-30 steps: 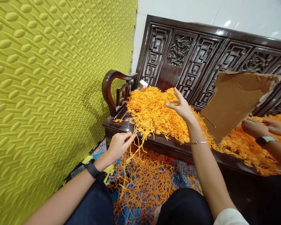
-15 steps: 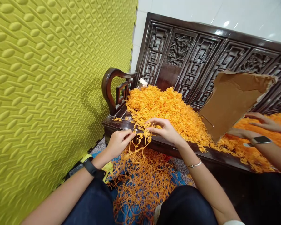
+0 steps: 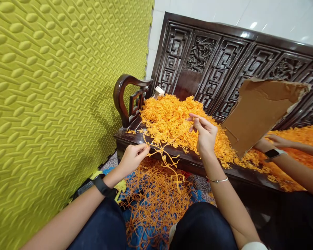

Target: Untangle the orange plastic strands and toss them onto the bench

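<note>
Orange branching strand: it is between the two hands, in front of the counter edge and above the lower tangle; its thin ends hang down toward the right.
Left hand: thumb and forefinger pinch the strand at its left end; the other fingers are curled in.
Right hand: it is raised higher, before the orange heap; thumb and forefinger are pressed together on a thin, blurred end of the same strand, which is stretched toward the left hand.
Wrists: on the left one is a black band, on the right one a thin bracelet.
Orange heap: many short, curly pieces, piled on the counter near the curved armrest.
Lower tangle: long orange strands, lying over blue sheeting below the counter.
Cardboard: one torn brown sheet, standing tilted between the heap and a second heap at the far right.
Co-worker's hands: both reach to the second heap, beside the cardboard; I cannot tell whether they grasp something.
Yellow mat: textured, upright, at the left side.
</note>
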A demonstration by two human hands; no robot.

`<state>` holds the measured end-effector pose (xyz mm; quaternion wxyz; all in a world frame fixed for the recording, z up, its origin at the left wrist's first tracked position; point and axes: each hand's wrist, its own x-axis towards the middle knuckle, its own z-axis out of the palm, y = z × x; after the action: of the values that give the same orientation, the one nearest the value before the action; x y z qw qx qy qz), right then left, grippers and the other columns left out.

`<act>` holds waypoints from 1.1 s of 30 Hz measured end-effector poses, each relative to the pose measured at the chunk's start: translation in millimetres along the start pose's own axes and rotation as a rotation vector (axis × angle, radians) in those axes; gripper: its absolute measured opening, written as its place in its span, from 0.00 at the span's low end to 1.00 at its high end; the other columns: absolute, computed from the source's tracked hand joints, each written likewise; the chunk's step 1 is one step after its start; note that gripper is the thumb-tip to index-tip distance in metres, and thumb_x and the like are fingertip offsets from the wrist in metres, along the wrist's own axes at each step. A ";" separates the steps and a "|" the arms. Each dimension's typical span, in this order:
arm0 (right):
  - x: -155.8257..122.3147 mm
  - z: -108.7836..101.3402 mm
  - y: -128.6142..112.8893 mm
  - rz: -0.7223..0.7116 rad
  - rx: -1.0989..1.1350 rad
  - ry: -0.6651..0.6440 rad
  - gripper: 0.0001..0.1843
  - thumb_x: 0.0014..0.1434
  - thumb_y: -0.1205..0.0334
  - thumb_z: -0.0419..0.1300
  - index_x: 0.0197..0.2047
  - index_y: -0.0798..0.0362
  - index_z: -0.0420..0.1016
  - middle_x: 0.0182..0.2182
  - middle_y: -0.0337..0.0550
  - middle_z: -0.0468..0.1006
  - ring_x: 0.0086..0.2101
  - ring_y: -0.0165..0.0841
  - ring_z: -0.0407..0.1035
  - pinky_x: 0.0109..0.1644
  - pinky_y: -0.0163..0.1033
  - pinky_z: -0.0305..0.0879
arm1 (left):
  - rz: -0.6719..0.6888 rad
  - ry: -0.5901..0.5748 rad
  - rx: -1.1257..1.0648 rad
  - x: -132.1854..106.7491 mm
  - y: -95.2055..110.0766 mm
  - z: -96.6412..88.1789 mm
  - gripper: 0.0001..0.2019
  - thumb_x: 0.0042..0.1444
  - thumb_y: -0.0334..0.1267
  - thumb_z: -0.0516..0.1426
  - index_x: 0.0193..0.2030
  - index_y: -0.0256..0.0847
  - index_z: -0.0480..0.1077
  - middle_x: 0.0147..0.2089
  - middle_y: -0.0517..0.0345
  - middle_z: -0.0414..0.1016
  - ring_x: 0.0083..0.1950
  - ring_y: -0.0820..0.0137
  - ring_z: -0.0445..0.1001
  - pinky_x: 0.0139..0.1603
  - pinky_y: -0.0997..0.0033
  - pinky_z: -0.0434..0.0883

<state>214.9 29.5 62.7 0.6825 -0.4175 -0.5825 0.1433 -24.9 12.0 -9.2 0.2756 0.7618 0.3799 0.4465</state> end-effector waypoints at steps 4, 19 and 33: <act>2.5 11.8 -2.2 -0.040 0.016 0.185 0.14 0.58 0.54 0.58 0.40 0.55 0.78 0.33 0.44 0.79 0.20 0.23 0.61 0.26 0.33 0.59 | -0.019 0.080 -0.077 -2.0 7.2 9.6 0.18 0.59 0.41 0.49 0.20 0.41 0.48 0.21 0.67 0.43 0.22 0.78 0.45 0.24 0.73 0.47; 76.8 -37.5 45.7 -0.194 -0.350 -0.003 0.39 0.52 0.49 0.61 0.65 0.48 0.55 0.65 0.50 0.54 0.55 0.44 0.63 0.53 0.52 0.65 | 0.027 0.119 -0.006 -0.2 -17.0 5.2 0.19 0.59 0.40 0.50 0.19 0.40 0.51 0.19 0.68 0.44 0.21 0.78 0.46 0.23 0.74 0.47; -16.8 40.4 -19.9 0.205 -0.181 -0.725 0.15 0.48 0.51 0.66 0.33 0.54 0.78 0.29 0.43 0.78 0.28 0.29 0.70 0.34 0.37 0.66 | 0.199 -0.021 0.222 -5.2 -20.1 -2.2 0.17 0.60 0.37 0.49 0.20 0.39 0.55 0.17 0.70 0.47 0.18 0.80 0.49 0.21 0.77 0.48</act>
<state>167.4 22.2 65.0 0.3750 -0.4543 -0.7515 0.2971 -35.2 19.1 -25.9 0.1481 0.8262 0.3466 0.4187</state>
